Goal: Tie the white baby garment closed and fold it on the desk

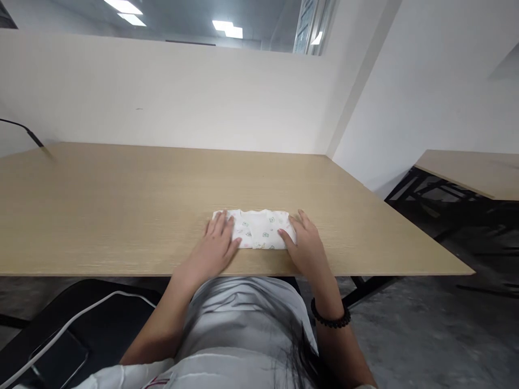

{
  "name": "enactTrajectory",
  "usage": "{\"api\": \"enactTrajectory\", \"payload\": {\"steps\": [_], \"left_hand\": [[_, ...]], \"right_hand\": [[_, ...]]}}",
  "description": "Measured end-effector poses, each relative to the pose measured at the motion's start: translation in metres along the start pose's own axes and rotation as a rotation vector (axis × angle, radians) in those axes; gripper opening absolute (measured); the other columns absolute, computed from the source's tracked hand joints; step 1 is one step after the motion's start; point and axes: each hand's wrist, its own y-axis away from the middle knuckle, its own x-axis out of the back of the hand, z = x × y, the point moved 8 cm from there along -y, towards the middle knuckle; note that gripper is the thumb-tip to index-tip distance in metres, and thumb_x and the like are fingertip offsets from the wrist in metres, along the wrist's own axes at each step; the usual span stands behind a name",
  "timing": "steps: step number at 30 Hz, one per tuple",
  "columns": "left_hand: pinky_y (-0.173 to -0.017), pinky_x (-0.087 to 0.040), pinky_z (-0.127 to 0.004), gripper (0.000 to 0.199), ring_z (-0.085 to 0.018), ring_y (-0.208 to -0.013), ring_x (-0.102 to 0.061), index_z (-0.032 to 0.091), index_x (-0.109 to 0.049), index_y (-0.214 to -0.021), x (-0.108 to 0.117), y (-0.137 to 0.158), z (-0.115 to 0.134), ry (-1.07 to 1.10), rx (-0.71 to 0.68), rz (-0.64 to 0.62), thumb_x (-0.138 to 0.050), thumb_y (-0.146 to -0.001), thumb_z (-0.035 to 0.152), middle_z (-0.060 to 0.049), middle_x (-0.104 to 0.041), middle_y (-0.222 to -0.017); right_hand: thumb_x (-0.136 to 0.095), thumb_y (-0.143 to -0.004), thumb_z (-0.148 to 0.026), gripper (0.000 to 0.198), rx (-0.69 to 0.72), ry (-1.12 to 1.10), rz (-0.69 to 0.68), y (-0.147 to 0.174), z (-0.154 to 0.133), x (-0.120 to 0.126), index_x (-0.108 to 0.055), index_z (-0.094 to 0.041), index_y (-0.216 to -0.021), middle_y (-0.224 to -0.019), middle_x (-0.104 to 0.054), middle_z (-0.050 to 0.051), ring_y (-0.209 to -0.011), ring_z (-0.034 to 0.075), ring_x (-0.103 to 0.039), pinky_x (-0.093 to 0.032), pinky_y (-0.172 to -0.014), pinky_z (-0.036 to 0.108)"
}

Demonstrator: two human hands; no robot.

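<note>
A small white cloth garment (259, 229) with a sparse green and pink print lies folded into a flat, wide strip near the table's front edge. My left hand (214, 246) rests on its left end, fingers stretched out over the fabric. At the other end, my right hand (305, 240) lies with its thumb on the cloth and its fingers spread along the right edge. Some of the garment's left end is hidden under my left fingers. I cannot tell from its folded shape which kind of garment it is.
The light wood table (141, 200) meets a white wall (182, 92) at the back. A thin black cable (34, 138) sits at the far left. On the right stands another table (474, 170). A black chair (101, 324) with a white cable (81, 313) is below left.
</note>
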Motion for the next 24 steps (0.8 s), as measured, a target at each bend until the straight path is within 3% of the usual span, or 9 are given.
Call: {"api": "enactTrajectory", "payload": {"steps": [3, 6, 12, 16, 20, 24], "left_hand": [[-0.119, -0.012, -0.055, 0.082, -0.035, -0.151, -0.011, 0.01, -0.028, -0.154, -0.016, -0.002, 0.012, 0.0, -0.077, -0.134, -0.028, -0.095, 0.067, -0.021, -0.023, -0.161], [-0.118, -0.012, -0.057, 0.09, -0.038, -0.151, -0.006, 0.018, -0.03, -0.155, -0.016, -0.005, 0.01, 0.018, -0.042, -0.131, -0.033, -0.087, 0.078, -0.017, -0.016, -0.163], [-0.115, -0.015, -0.06, 0.091, -0.041, -0.15, -0.008, 0.027, -0.036, -0.153, -0.008, -0.007, 0.004, 0.037, 0.04, -0.17, -0.041, -0.08, 0.082, -0.015, -0.017, -0.164], [-0.114, -0.006, -0.066, 0.092, -0.043, -0.149, -0.009, 0.021, -0.038, -0.152, -0.008, -0.009, 0.009, -0.032, 0.071, -0.18, -0.04, -0.082, 0.081, -0.021, -0.021, -0.161], [-0.119, -0.001, -0.057, 0.096, -0.035, -0.152, -0.004, 0.012, -0.026, -0.156, -0.014, -0.013, 0.037, -0.041, -0.105, -0.126, -0.038, -0.086, 0.077, -0.02, -0.014, -0.163], [-0.123, -0.007, -0.042, 0.098, -0.025, -0.153, -0.004, 0.01, -0.011, -0.158, -0.024, -0.01, 0.056, 0.019, -0.273, -0.224, -0.032, -0.088, 0.076, -0.015, -0.01, -0.164]], "right_hand": [[-0.029, -0.102, -0.049, 0.06, 0.046, 0.058, -0.144, 0.005, -0.011, -0.017, -0.04, -0.014, -0.15, -0.16, -0.029, 0.016, -0.147, 0.034, -0.026, -0.029, -0.113, 0.056], [-0.023, -0.103, -0.046, 0.058, 0.007, 0.128, -0.238, 0.01, -0.01, -0.03, -0.035, -0.02, -0.153, -0.161, -0.03, 0.012, -0.147, 0.035, -0.025, -0.026, -0.113, 0.06], [-0.025, -0.103, -0.045, 0.06, -0.03, 0.159, -0.244, 0.013, -0.007, -0.032, -0.034, -0.015, -0.154, -0.161, -0.027, 0.014, -0.148, 0.04, -0.021, -0.025, -0.113, 0.062], [-0.025, -0.103, -0.042, 0.058, -0.035, 0.182, -0.243, 0.012, -0.012, -0.029, -0.036, -0.015, -0.153, -0.161, -0.027, 0.014, -0.15, 0.039, -0.014, -0.02, -0.113, 0.066], [-0.024, -0.103, -0.036, 0.054, 0.074, 0.205, -0.231, 0.011, -0.035, -0.027, -0.039, -0.016, -0.151, -0.162, -0.025, 0.011, -0.151, 0.036, -0.01, -0.009, -0.114, 0.07], [-0.017, -0.104, -0.033, 0.056, 0.205, 0.145, -0.293, 0.014, -0.057, -0.033, -0.033, -0.013, -0.154, -0.16, -0.029, 0.011, -0.15, 0.028, -0.019, -0.015, -0.119, 0.057]]}}
